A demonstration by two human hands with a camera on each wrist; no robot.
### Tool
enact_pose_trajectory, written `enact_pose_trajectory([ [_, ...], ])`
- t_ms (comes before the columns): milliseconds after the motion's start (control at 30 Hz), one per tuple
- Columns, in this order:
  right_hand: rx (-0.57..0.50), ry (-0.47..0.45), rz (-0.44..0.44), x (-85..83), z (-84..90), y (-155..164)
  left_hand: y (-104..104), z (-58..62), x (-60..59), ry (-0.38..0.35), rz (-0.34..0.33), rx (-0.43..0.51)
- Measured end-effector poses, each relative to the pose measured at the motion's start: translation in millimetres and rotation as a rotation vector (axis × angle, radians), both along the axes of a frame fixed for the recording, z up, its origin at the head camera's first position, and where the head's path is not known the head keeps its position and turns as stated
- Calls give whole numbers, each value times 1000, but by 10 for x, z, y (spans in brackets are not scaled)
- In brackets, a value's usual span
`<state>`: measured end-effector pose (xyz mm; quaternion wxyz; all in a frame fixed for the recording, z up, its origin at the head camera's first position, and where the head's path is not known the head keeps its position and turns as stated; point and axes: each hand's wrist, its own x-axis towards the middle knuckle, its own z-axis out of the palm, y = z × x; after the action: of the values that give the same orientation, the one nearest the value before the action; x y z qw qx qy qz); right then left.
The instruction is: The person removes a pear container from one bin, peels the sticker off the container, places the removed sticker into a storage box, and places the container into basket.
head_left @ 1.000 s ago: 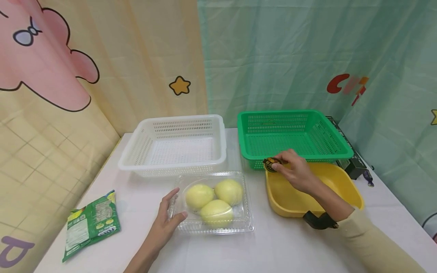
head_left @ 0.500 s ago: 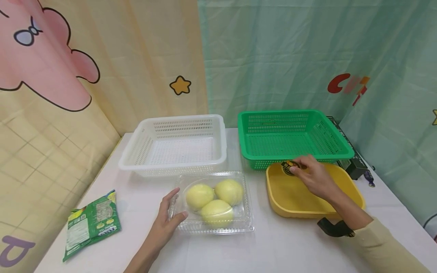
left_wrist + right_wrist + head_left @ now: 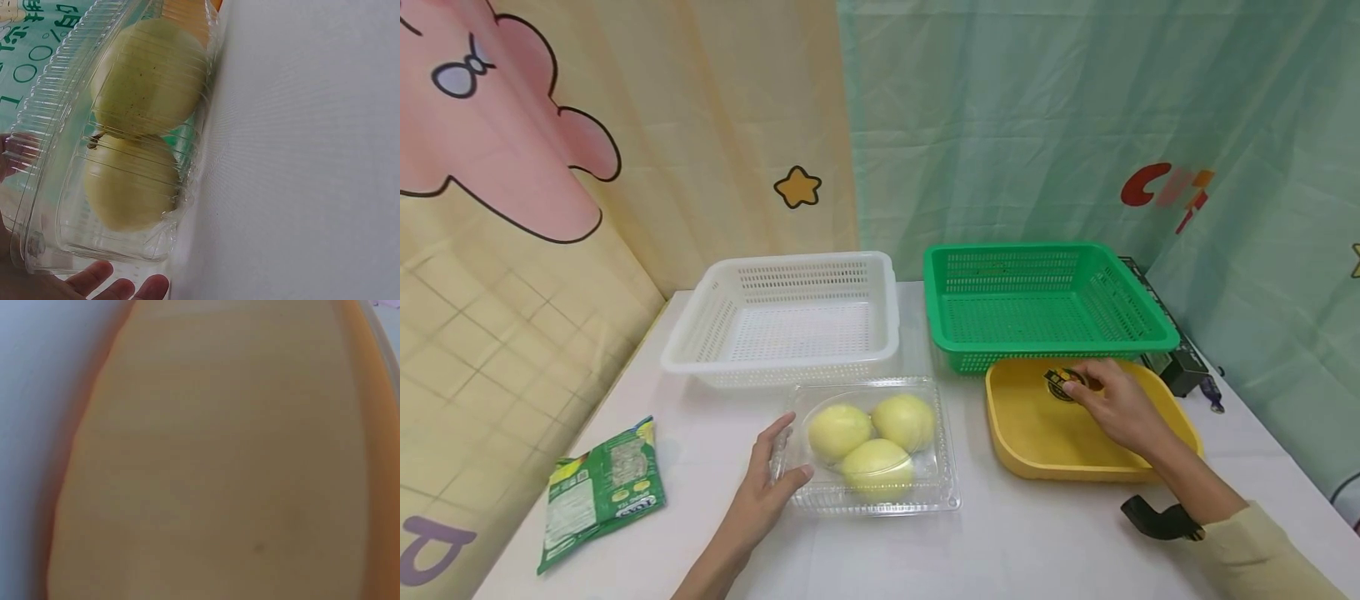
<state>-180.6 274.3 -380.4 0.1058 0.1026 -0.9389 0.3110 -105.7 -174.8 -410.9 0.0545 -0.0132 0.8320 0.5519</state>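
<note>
right hand (image 3: pixel 1116 406) pinches small round sticker (image 3: pixel 1063 384) by its edge; light, bendy, sticky | left hand (image 3: pixel 765 483) flat, touches clear box (image 3: pixel 872 442) at its 9 o'clock side

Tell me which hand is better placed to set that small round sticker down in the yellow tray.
The right hand. It already pinches the sticker and hangs over the yellow tray. The left hand rests against the clear fruit box, well away from the tray.
</note>
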Motion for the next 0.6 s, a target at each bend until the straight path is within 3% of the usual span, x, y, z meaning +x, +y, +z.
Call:
enact_pose_trajectory([
  [600,57,-148,18,-17,-101,145,4,-5,4,13,-3,7],
])
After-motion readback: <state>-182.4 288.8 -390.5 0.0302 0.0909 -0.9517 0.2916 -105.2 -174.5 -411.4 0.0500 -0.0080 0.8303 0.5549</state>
